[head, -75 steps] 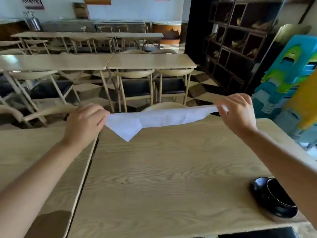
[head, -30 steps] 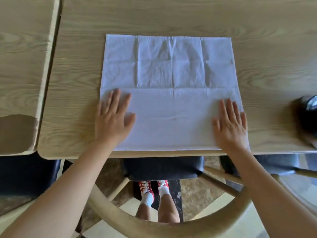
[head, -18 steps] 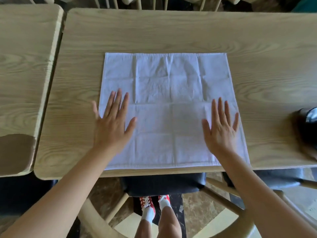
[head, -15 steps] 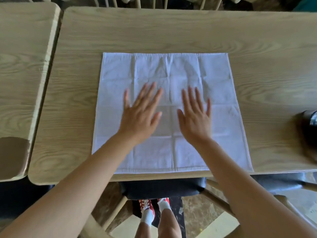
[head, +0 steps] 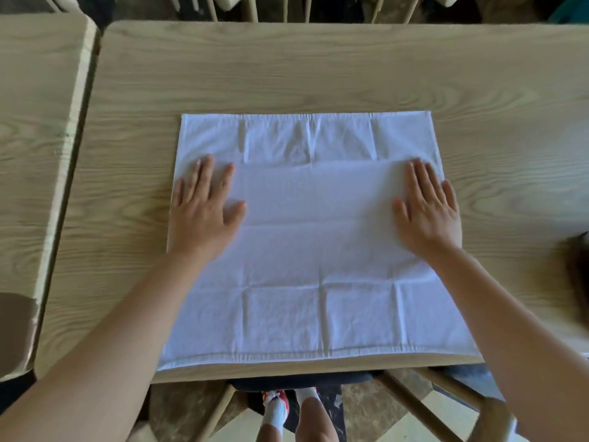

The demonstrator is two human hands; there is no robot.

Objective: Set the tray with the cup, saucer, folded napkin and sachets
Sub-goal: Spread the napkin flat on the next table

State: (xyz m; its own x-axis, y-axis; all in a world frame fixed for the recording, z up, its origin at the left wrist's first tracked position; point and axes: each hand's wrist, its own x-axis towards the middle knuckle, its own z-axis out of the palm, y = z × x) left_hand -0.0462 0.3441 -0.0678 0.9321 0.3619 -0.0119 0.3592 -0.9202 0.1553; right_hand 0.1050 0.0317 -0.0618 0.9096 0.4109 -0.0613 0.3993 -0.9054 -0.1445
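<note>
White square cloth napkin (head: 318, 250) lies smoothed on pale wooden table (head: 287, 74); left hand (head: 204, 212) and right hand (head: 427, 212) have swept from centre to edges, flat-palmed, gripping nothing: ready to fold.

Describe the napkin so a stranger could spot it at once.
On the larger wooden table, directly before the person, lies the napkin, spread flat to the near edge. The left hand and right hand rest on it; it is white, square and creased.

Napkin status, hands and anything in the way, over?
Left hand and right hand open, flat on the napkin. Napkin unfolded on the table. Dark object at right edge, clear of it.
</note>
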